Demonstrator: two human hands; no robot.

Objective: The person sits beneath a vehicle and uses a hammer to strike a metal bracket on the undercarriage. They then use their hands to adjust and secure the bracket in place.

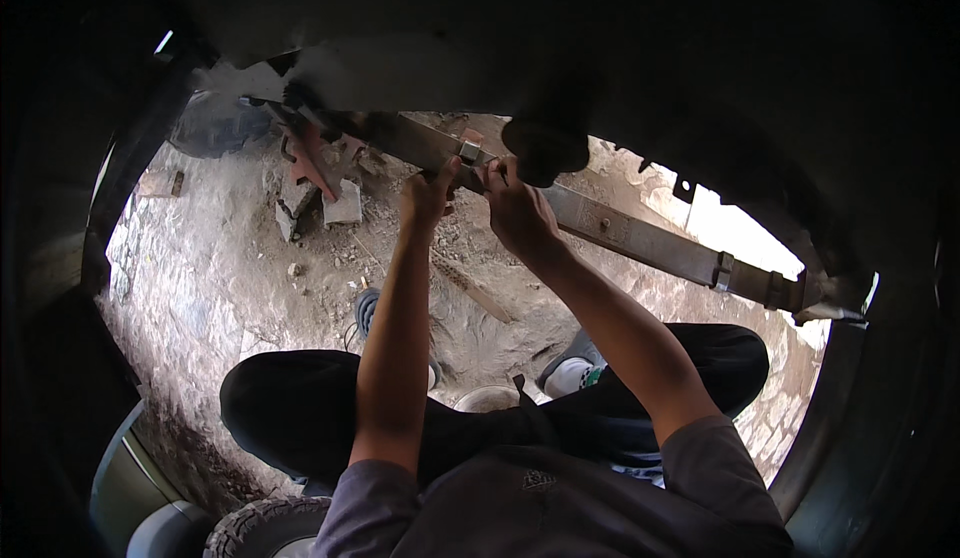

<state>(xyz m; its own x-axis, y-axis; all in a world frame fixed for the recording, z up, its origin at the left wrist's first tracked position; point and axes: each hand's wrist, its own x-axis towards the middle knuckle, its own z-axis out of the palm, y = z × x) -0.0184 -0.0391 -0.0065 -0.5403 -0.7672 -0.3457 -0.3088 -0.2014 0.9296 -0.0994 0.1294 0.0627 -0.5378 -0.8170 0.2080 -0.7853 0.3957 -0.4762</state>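
A long grey leaf spring [640,235] runs across in front of me from upper left to lower right, with metal bands around it. My left hand [428,201] is closed at its near edge, the thumb raised against it just below a shiny metal clip [470,151]. Close by on the right, my right hand [517,208] is curled with its fingers pinched together at the spring. Something small and dark shows at those fingertips, too small to name. A dark rounded part [546,150] hangs over the spring beside my right hand.
Dark vehicle bodywork arches overhead and around the sides. A reddish metal stand [312,161] and a pale block [343,204] are on the dirt floor at left. A tire [262,530] lies at lower left. My bent legs are below my arms, near a flat strip [470,288].
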